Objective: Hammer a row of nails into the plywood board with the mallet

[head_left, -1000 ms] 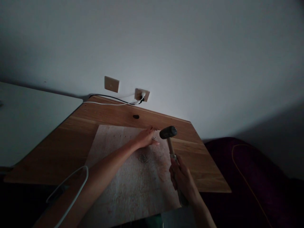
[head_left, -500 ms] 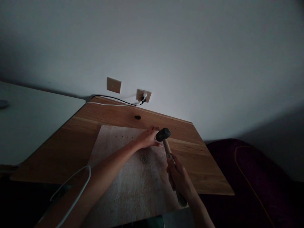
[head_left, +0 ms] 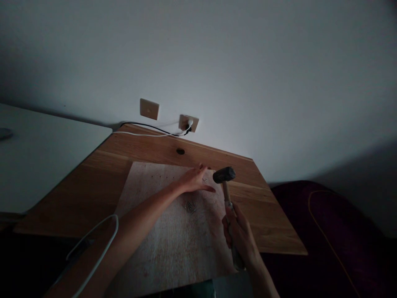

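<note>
Wooden-handled hammer clamped in right hand, head raised just beside small nail; left hand open, flat on plywood sheet.

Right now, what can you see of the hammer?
The hammer has a dark, blunt, barrel-shaped head on a pale wooden handle with a darker lower end. The right hand grips the handle, head pointing away, over the plywood sheet, just right of the left hand; nothing else seems to touch it.
</note>
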Motion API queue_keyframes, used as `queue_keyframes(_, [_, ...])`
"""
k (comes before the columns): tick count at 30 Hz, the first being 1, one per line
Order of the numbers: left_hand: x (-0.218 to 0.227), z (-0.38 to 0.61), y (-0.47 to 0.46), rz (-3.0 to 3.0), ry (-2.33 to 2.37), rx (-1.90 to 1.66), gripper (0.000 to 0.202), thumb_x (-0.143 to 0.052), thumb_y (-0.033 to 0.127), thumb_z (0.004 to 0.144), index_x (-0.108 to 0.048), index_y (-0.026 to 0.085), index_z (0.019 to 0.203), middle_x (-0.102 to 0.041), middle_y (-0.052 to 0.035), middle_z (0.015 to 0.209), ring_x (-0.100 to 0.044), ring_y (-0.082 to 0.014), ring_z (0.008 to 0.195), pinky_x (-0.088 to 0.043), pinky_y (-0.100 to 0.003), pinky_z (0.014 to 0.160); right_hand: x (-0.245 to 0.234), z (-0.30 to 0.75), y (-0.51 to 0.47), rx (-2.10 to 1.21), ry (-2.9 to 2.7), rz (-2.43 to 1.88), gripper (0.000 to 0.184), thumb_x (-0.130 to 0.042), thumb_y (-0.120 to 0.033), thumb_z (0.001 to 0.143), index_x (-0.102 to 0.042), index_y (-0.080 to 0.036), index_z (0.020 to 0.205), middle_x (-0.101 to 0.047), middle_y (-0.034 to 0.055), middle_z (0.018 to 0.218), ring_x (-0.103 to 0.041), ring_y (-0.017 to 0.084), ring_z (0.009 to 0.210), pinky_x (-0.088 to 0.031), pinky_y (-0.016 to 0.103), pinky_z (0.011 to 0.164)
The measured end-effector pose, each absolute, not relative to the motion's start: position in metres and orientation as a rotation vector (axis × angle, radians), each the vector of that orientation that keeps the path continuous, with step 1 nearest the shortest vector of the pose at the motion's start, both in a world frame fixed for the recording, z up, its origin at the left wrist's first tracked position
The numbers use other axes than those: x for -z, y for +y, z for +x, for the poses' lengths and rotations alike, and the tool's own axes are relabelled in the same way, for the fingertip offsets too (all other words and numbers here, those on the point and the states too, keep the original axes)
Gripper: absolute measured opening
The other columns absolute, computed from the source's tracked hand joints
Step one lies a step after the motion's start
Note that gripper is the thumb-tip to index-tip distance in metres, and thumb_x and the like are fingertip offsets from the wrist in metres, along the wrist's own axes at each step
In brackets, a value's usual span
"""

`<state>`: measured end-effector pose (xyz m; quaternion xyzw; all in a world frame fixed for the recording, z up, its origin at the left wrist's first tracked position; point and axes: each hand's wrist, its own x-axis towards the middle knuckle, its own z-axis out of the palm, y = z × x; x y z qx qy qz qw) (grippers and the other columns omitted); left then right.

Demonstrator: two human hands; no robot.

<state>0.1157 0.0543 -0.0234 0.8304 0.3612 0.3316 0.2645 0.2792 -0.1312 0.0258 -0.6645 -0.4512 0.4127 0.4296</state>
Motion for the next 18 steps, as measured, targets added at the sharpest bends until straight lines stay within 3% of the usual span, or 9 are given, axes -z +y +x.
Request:
queue_keyframes(5, [0.019,0.115,0.052,2.344,1.106,-0.854,0.087,-0.094,0.058,0.066,-0.062,0.016,0.136,-0.057,-0.0188,0.131,-0.056,-0.0405,0.129,-0.047,-0.052,0.11,-0.032,0.278,-0.128,-1.016,-1.172,-1.631,0.054,-0.06,-0.078,0.088,-0.052,-0.025,0.095,-0.049,-0.0107,0.061,-0.037,0.004,0.034,-0.031,0.014,0.028])
queue_keyframes(10, [0.022,0.115,0.053,2.412,1.172,-0.913,0.078,-0.097,0.056,0.062,-0.072,0.016,0.124,-0.048,-0.0242,0.151,-0.042,-0.0462,0.144,-0.031,-0.06,0.121,-0.022,0.276,-0.125,-1.145,-1.191,-1.656,0.055,-0.06,-0.076,0.088,-0.054,-0.025,0.106,-0.048,-0.0121,0.059,-0.036,0.005,0.032,-0.03,0.015,0.027])
queue_keyframes(13, [0.026,0.116,0.055,2.437,1.171,-0.88,0.067,-0.092,0.061,0.067,-0.076,0.016,0.115,-0.047,-0.0249,0.156,-0.042,-0.0462,0.145,-0.025,-0.064,0.123,-0.022,0.276,-0.125,-1.129,-1.166,-1.663,0.056,-0.059,-0.079,0.087,-0.053,-0.025,0.098,-0.047,-0.0119,0.059,-0.036,0.004,0.032,-0.031,0.015,0.027])
queue_keyframes(18, [0.026,0.116,0.055,2.46,1.177,-0.798,0.064,-0.085,0.064,0.075,-0.076,0.013,0.112,-0.045,-0.0254,0.16,-0.04,-0.0456,0.149,-0.027,-0.063,0.122,-0.041,0.275,-0.129,-1.058,-1.141,-1.67,0.059,-0.061,-0.083,0.082,-0.049,-0.026,0.089,-0.046,-0.0116,0.058,-0.035,0.004,0.033,-0.031,0.015,0.027])
